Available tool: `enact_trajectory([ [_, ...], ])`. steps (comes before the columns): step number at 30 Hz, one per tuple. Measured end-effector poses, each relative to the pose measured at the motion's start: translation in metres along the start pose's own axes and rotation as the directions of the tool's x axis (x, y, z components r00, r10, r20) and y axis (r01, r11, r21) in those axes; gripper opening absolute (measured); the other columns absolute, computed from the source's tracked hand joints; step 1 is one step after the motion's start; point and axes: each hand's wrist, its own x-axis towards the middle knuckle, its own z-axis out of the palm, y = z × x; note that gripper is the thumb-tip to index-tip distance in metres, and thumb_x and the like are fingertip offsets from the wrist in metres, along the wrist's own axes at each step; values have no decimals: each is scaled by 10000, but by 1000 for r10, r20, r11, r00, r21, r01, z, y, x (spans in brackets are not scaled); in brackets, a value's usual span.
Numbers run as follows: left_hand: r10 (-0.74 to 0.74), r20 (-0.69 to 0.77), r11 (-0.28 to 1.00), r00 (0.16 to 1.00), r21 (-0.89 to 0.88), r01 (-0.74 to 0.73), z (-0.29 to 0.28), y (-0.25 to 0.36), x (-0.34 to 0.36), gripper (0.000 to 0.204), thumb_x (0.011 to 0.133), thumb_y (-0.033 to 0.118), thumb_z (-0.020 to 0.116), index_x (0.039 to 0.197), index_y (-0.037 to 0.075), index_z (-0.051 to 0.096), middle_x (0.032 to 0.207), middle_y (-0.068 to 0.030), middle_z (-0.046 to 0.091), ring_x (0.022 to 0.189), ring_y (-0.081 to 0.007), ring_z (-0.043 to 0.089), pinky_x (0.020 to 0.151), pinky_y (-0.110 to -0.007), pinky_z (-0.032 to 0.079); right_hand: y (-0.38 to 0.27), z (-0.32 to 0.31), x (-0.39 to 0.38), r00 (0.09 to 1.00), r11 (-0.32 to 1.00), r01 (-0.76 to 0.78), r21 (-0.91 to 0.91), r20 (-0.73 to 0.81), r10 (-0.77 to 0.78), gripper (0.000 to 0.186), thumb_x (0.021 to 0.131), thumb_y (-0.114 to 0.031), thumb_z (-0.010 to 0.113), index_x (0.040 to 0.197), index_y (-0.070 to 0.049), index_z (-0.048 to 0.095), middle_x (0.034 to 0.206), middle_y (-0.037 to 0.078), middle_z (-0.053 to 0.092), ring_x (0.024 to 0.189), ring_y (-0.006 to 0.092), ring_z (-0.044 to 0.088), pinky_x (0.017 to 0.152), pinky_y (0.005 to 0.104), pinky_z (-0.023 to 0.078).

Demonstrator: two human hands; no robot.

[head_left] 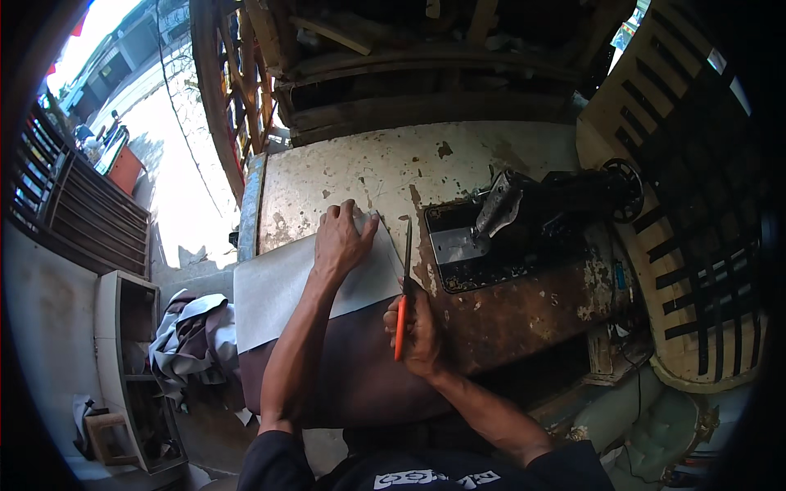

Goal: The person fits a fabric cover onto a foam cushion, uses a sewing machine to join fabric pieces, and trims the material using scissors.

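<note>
A pale grey-white sheet (274, 290), fabric or paper, lies over dark brown cloth (360, 356) at the table's near left side. My left hand (342, 239) presses on the far part of this sheet, its fingers apart and slightly bent, the thumb toward the right. By the sheet's right edge, my right hand (422, 331) is closed round a pair of scissors (400, 329) with orange handles. Their dark blades point away from me, along the edge; whether they touch the sheet I cannot tell. The brown cloth hangs over the table's near edge.
A black sewing machine (524, 221) with a handwheel stands on the worn table (352, 176) to the right. Beyond it rises a slatted wooden panel (679, 270). Crumpled grey and brown cloth (196, 335) is heaped at the left, beside a white cabinet (110, 323).
</note>
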Motion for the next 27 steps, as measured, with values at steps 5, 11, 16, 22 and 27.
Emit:
enact_trajectory([
  [5,-147,435,982,888,-45,185,-4,-4,43,489,862,433,758,1065,-10,723,911,-214,753,844,-364,724,736,-446,557,4,-5,-6,994,985,-103,142,-7,105,740,951,-177,671,1581,-146,286,1063,-26,469,762,36,459,661,170,446],
  [11,-127,510,732,851,-531,428,-18,-23,53,327,867,336,802,932,17,767,787,-39,690,699,-118,597,676,-284,474,2,-7,1,999,998,-12,-68,34,14,643,1000,-159,616,1563,-114,310,1046,-11,498,804,53,530,664,202,489],
  [16,-173,463,526,870,-703,478,2,-43,49,274,898,317,796,868,50,741,702,54,590,597,-51,462,583,-241,375,-26,7,22,945,935,-311,168,162,285,548,1069,-346,550,1506,-78,356,949,16,553,702,85,592,547,258,530],
  [22,-238,441,311,866,-810,497,13,-51,45,272,888,318,821,840,78,702,671,67,557,573,-31,433,538,-227,327,-34,33,65,869,656,-477,584,199,454,602,1027,-599,493,1316,-71,471,850,23,565,620,105,579,477,289,508],
  [27,-224,399,217,889,-869,445,9,-45,40,231,898,249,815,842,59,697,733,33,621,660,-53,506,604,-233,395,-24,38,95,873,674,-451,585,131,470,579,1013,-620,508,1228,-83,520,762,12,559,545,106,549,443,287,469],
])
